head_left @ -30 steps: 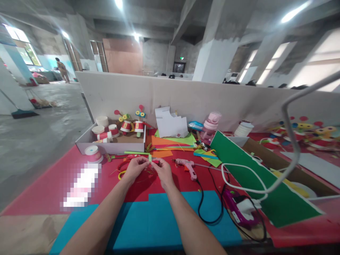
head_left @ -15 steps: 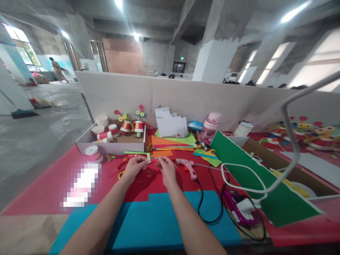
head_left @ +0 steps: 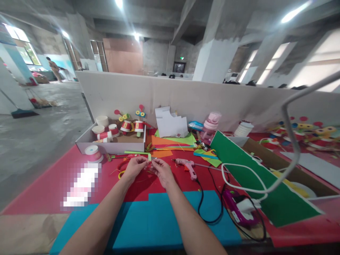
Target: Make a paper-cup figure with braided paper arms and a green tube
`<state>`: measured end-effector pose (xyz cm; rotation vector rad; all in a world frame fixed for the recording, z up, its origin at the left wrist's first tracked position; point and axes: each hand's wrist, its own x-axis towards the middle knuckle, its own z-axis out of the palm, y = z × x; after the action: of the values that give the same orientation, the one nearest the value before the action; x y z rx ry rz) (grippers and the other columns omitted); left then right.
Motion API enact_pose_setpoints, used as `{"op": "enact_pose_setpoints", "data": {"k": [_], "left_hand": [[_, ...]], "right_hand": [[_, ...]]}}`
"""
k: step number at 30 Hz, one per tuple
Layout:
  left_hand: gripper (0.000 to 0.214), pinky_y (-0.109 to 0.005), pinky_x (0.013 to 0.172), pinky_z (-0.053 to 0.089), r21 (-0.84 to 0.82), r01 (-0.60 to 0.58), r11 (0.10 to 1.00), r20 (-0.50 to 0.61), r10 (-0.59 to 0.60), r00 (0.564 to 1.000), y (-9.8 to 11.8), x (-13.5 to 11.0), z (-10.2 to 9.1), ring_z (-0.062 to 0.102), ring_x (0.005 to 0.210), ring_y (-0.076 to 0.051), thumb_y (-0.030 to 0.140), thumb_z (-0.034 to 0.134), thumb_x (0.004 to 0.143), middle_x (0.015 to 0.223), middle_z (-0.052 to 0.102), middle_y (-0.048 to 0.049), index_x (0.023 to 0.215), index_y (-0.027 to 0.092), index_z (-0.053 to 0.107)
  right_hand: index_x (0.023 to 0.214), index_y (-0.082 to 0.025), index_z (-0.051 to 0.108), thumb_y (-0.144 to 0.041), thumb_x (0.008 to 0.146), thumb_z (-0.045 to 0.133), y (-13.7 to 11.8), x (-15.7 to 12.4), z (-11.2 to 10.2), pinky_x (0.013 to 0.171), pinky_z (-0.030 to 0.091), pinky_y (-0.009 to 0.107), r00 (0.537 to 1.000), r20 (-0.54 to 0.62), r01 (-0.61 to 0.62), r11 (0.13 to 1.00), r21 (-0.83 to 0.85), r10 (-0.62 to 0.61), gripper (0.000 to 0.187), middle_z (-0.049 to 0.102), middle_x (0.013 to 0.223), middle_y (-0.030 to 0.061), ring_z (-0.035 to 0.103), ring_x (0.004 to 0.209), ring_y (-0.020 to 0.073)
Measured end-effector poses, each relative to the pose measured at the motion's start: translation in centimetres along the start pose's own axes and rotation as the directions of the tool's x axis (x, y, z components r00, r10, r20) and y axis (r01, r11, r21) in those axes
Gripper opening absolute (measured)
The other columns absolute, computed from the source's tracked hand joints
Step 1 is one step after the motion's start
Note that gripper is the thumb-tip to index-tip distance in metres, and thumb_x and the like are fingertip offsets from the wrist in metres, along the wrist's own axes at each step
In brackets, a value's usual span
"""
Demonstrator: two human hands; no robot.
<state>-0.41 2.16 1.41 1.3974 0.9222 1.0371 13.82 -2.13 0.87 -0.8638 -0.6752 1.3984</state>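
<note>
Over the red tabletop (head_left: 138,194), my left hand (head_left: 136,168) pinches a narrow light green paper strip (head_left: 149,157) whose end stands up at the fingertips. My right hand (head_left: 162,171) is closed in a pinch right beside it, thumb and finger close to the strip. Whatever small thing it holds is too fine to make out. Scissors with yellow handles (head_left: 120,174) lie partly hidden beneath my left hand. A pink glue gun (head_left: 188,167) rests to the right of my right hand, apart from it.
A white box (head_left: 114,147) with paper cups and small cup figures stands back left. A lone cup (head_left: 93,153) sits before it. Coloured paper (head_left: 162,153) lies behind my hands. On the right are a green panel (head_left: 255,177), a purple power strip (head_left: 239,209) and cables.
My right hand has moved left, and its fingertips now meet the paper strip at my left hand. My left hand has hardly moved. A distant person has shifted slightly left.
</note>
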Motion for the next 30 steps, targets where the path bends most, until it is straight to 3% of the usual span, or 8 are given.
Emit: {"op": "enact_pose_setpoints", "data": {"k": [9, 18, 24, 30], "left_hand": [[0.032, -0.022, 0.054, 0.036, 0.033, -0.014, 0.999, -0.006, 0.014, 1.000, 0.5, -0.2, 0.2, 0.049, 0.053, -0.010, 0.044, 0.074, 0.064, 0.059, 0.061, 0.0008, 0.071, 0.015, 0.065], [0.018, -0.021, 0.053, 0.035, 0.017, 0.023, 1.000, -0.029, -0.022, 0.999, 1.1, -0.5, 0.5, 0.050, 0.052, -0.010, 0.029, 0.072, 0.061, 0.059, 0.063, 0.0008, 0.070, 0.015, 0.066], [0.027, -0.022, 0.054, 0.036, 0.044, 0.022, 0.999, 0.006, -0.022, 1.000, 1.1, -0.5, 0.4, 0.050, 0.053, -0.011, 0.039, 0.075, 0.062, 0.058, 0.062, 0.0000, 0.070, 0.015, 0.067], [0.040, -0.023, 0.057, 0.038, -0.019, -0.003, 1.000, 0.065, 0.005, 0.998, 1.1, -0.6, 0.6, 0.050, 0.055, -0.010, 0.053, 0.063, 0.076, 0.058, 0.059, 0.0001, 0.066, 0.014, 0.063]], "right_hand": [[0.073, -0.019, 0.066, -0.038, 0.050, 0.086, -0.1, -0.1, 0.1, 0.065, 0.052, 0.025, 1.000, -0.012, 0.005, 1.000, 0.004, -0.005, 0.036, 0.064, 0.064, -0.0033, 0.059, 0.059, 0.0097], [0.076, -0.017, 0.069, -0.037, 0.049, 0.086, -0.1, -0.1, 0.2, 0.065, 0.052, 0.025, 0.999, -0.042, 0.007, 0.999, -0.042, -0.009, 0.038, 0.066, 0.067, -0.0018, 0.060, 0.060, 0.0102], [0.072, -0.018, 0.070, -0.041, 0.055, 0.081, 0.4, 0.5, -0.2, 0.061, 0.049, 0.025, 0.990, -0.052, 0.122, 0.975, -0.186, -0.133, 0.031, 0.066, 0.063, -0.0010, 0.058, 0.059, 0.0121], [0.075, -0.018, 0.070, -0.040, 0.062, 0.077, 0.8, 0.7, -0.5, 0.062, 0.048, 0.026, 0.975, -0.084, 0.185, 0.958, -0.221, -0.208, 0.027, 0.067, 0.067, -0.0003, 0.058, 0.060, 0.0127]]}}
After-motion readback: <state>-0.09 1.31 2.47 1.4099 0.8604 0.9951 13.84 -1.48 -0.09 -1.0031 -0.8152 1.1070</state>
